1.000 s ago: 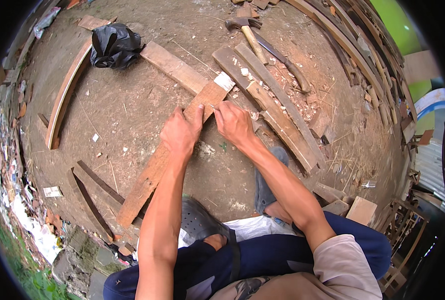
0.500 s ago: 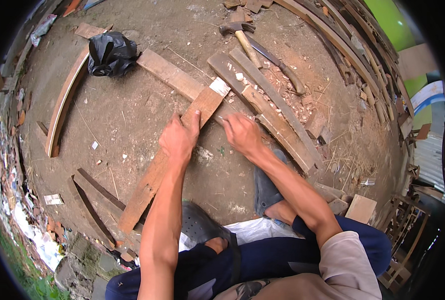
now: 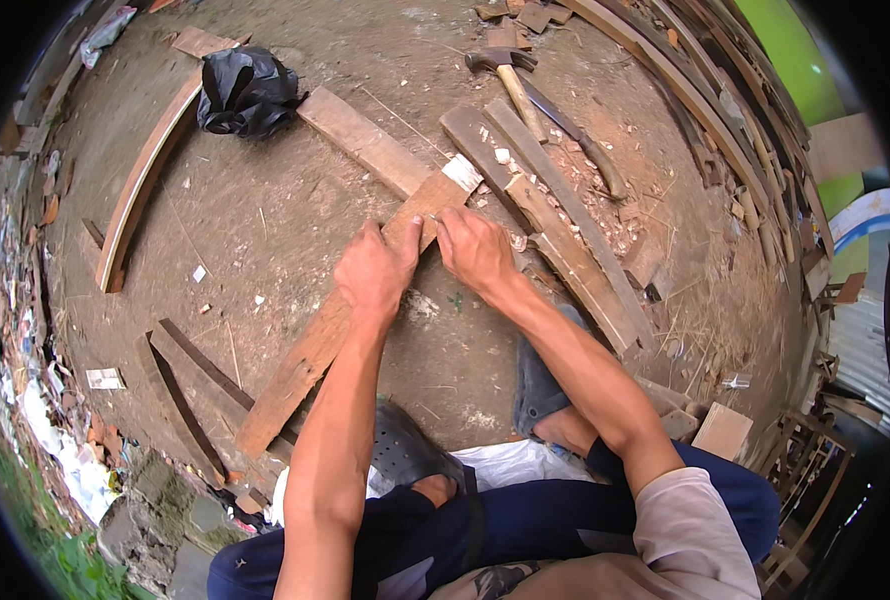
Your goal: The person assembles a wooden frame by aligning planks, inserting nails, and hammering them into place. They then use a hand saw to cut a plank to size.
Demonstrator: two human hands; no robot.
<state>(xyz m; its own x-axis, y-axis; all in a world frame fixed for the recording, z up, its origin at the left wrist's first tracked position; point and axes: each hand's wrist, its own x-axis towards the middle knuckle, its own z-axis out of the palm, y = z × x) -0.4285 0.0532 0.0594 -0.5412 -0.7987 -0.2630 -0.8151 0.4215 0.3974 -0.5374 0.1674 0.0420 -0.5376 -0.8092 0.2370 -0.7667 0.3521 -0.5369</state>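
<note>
A long brown wooden plank [image 3: 290,375] slants from lower left to upper right, its far end pale and freshly cut. It crosses over another board [image 3: 365,140] lying on the ground. My left hand [image 3: 373,268] is wrapped round the plank's edges, thumb on its upper face. Close beside it, my right hand [image 3: 477,250] is closed in a pinch at the plank's right edge, near the pale end. A small thin tip shows at those fingertips, too little to name.
Right of the plank lie several boards [image 3: 580,275] with wood chips. Beyond them are a claw hammer [image 3: 521,100] and a wood-handled blade [image 3: 590,145]. A black plastic bag [image 3: 247,92] sits at far left, near a curved wooden strip [image 3: 145,180]. Stacked timber [image 3: 705,100] lines the right.
My right hand has moved from just off the plank onto its edge, fingertips near my left thumb. My left hand still grips the plank. The whole view has shifted slightly.
</note>
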